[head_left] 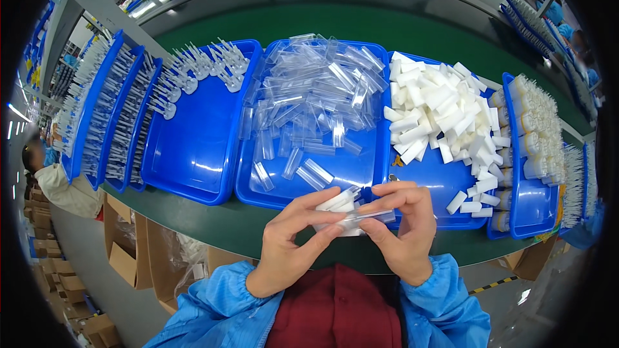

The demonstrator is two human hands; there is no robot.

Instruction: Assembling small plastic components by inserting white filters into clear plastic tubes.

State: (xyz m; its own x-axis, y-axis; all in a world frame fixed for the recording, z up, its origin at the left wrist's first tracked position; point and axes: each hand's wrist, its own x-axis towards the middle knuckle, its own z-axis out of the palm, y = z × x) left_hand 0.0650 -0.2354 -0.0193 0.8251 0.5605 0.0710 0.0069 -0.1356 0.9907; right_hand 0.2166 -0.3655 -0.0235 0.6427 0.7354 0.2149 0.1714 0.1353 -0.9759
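In front of my chest, my left hand (pixel 290 240) is closed around a few white foam-like blocks (pixel 336 201) and clear plastic pieces. My right hand (pixel 406 229) pinches a short clear plastic tube (pixel 379 218) between thumb and fingers, its other end meeting my left fingertips. Whether a white block sits inside this tube, I cannot tell. Just beyond my hands, a blue tray (pixel 258 196) carries a heap of clear tubes (pixel 309 100). To its right, another blue tray (pixel 419 187) bears a pile of white blocks (pixel 445 106).
At left, a blue tray (pixel 187 148) has stemmed translucent parts (pixel 225 64) along its far side; stacked trays (pixel 97 109) of similar parts lean beyond. At right, a tray (pixel 532 209) holds whitish, yellow-banded parts (pixel 538 135). Cardboard boxes (pixel 129 245) stand below the green table (pixel 348 251).
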